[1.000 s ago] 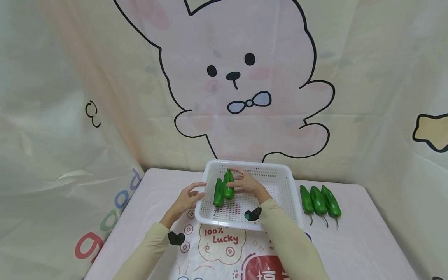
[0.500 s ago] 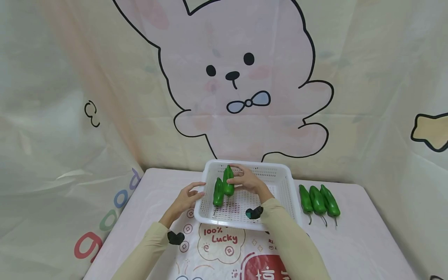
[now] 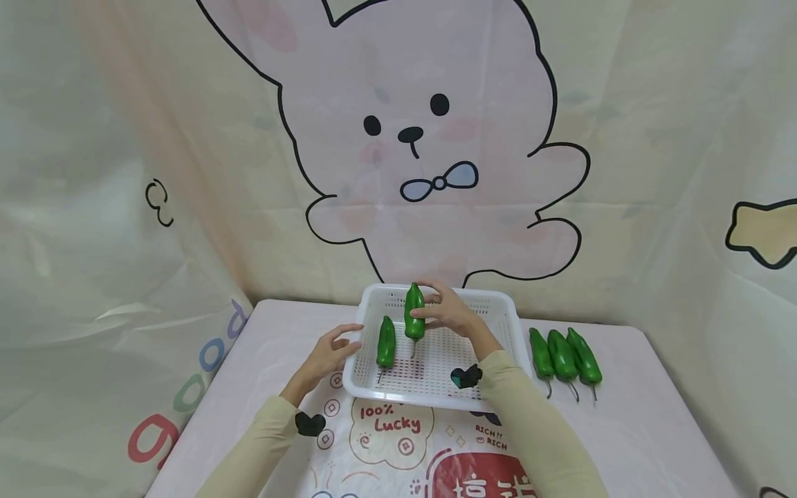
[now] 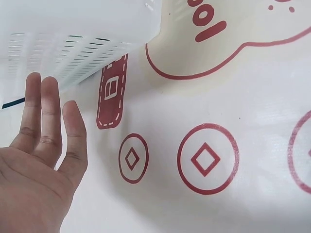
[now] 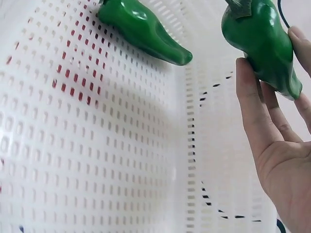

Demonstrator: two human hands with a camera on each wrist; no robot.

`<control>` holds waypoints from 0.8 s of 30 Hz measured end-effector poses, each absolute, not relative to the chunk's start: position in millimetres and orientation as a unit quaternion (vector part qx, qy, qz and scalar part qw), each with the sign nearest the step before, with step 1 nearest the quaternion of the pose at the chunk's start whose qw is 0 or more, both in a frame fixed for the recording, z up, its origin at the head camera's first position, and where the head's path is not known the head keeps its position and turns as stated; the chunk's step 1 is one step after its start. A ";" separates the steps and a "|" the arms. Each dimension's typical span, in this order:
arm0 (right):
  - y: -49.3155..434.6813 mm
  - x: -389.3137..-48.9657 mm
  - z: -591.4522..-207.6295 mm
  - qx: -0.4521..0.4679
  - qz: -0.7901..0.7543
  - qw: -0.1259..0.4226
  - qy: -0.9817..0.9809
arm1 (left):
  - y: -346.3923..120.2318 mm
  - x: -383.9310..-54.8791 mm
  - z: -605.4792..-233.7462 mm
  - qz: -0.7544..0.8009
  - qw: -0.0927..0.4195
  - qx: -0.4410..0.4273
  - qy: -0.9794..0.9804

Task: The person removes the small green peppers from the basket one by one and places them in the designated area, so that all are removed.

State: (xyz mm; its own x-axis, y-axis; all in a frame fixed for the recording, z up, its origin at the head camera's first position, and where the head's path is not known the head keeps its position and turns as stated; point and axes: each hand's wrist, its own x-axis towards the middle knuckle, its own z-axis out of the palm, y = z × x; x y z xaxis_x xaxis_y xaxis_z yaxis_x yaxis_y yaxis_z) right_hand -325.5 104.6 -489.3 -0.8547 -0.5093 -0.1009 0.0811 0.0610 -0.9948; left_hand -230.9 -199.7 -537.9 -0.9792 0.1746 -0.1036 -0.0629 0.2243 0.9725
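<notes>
Head: glossy, tapered pepper point(image 3: 413, 322) in fingers point(image 3: 429, 312)

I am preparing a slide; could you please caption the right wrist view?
The right hand holds one green pepper over a white perforated basket, in which a second green pepper lies.

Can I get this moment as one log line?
right hand: holds green pepper over basket | left hand: by basket's left rim | in basket: another pepper | on table right of basket: three peppers
</notes>
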 end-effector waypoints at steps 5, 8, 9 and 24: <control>117.3 -323.3 -477.8 -0.158 -0.659 0.206 0.706 | -196.6 -225.5 -525.0 0.620 0.097 0.036 0.778; 125.0 -321.1 -471.1 -0.158 -0.655 0.202 0.711 | -194.6 -219.6 -513.9 0.622 0.101 0.037 0.776; 127.6 -320.4 -469.0 -0.159 -0.655 0.202 0.710 | -194.4 -217.9 -511.2 0.622 0.101 0.038 0.775; 161.8 -303.4 -449.4 -0.182 -0.657 0.196 0.705 | -193.6 -214.3 -509.1 0.620 0.094 0.041 0.778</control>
